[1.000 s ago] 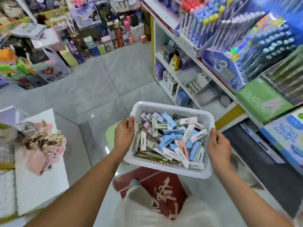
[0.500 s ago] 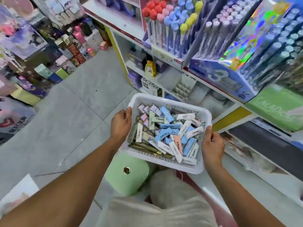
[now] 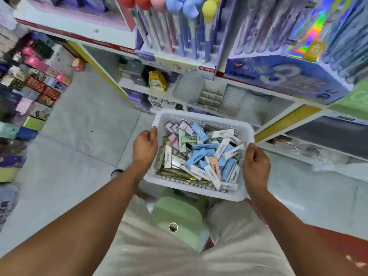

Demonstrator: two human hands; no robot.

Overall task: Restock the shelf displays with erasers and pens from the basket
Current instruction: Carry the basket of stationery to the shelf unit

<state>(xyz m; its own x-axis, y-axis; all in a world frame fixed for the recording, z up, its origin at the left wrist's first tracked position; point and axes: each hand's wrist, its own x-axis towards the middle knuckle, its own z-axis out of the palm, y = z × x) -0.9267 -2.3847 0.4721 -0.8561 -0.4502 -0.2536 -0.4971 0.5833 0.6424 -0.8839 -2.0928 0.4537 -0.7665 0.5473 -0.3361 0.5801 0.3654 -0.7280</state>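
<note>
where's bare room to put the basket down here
Bare grey floor lies left of the basket, between the boxes along the left and the shelf. More floor at right, below the shelf. The shelf itself is crowded with pen displays.

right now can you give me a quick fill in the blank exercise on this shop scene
1. Both hands grip the white ____ by its side rims.
2. The left hand and right hand hold it above a pale ____ stool.
3. The erasers inside it lie in a loose ____, not in rows.
4. The yellow alarm clock stands on a shelf ____ the pom-pom pens.

Missing words: basket; green; pile; below
</note>
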